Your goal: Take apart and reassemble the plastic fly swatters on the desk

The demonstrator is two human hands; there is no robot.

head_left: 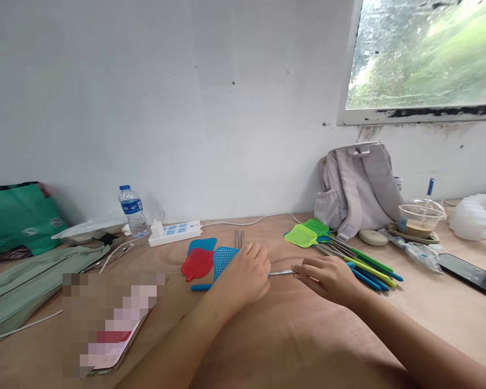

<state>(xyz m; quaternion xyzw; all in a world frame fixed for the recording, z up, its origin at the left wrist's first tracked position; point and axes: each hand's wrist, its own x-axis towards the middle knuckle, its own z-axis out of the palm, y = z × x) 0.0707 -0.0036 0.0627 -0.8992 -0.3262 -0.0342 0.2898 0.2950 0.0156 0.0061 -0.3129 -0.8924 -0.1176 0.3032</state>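
My left hand [253, 270] is closed around the neck of a blue fly swatter [225, 260], whose perforated head shows to the left of the fingers. My right hand [324, 275] pinches the swatter's thin metal rod [282, 272], which runs between both hands. Beside the left hand lie a red swatter head [198, 262] and a second blue swatter head [202, 245] partly under it. Two bare metal rods [239, 239] stick out behind that hand, and a blue handle [201, 287] pokes out at its left. Several green and blue fly swatters [360, 259] lie in a pile beyond my right hand.
A power strip [178, 232] and water bottle [132, 210] stand by the wall. At left are a phone [119, 335] and a green bag [22, 219]. A backpack [358, 186], a drink cup [420, 219] and a dark phone [472, 275] are at right.
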